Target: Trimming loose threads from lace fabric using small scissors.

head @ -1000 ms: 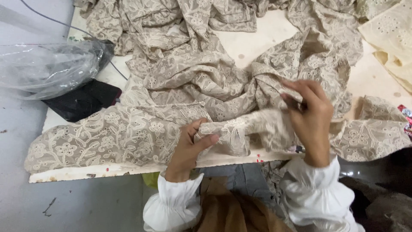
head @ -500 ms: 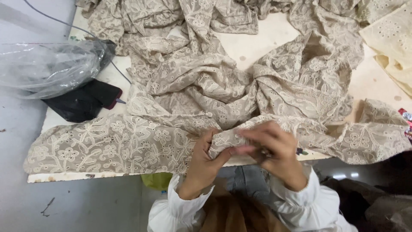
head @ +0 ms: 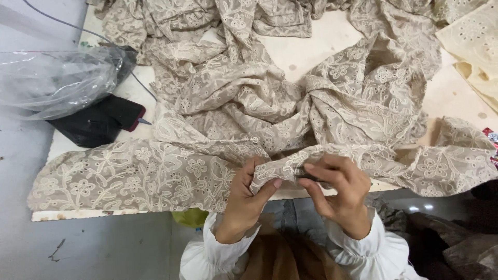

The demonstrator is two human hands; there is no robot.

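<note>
We saw the left hand (head: 248, 199) pinching a fold of the beige embroidered cloth (head: 249, 114) at the near edge of the table (head: 332, 39), thumb on top and fingers curled beneath the fabric. The right hand (head: 337, 192) was closed just beside it, its fingertips gripping a small dark tool (head: 310, 176) pressed against the same fold; the tool was too hidden by the fingers for us to tell its kind. Both wrists came out of white gathered sleeves (head: 373, 254) below the table's near edge.

The cloth lay heaped and twisted over most of the table, with one long flat stretch draped along the near edge to the left of the hands and another running off to the right of them. At the left end of the table a crumpled clear plastic bag (head: 54, 83) rested, and a black pouch (head: 98, 122) lay just beside it, touching the cloth's edge. A thin dark cable (head: 78, 30) ran across the far left corner of the table. At the far right corner sat a pile of cream eyelet fabric (head: 474, 44), well apart from the hands.
</note>
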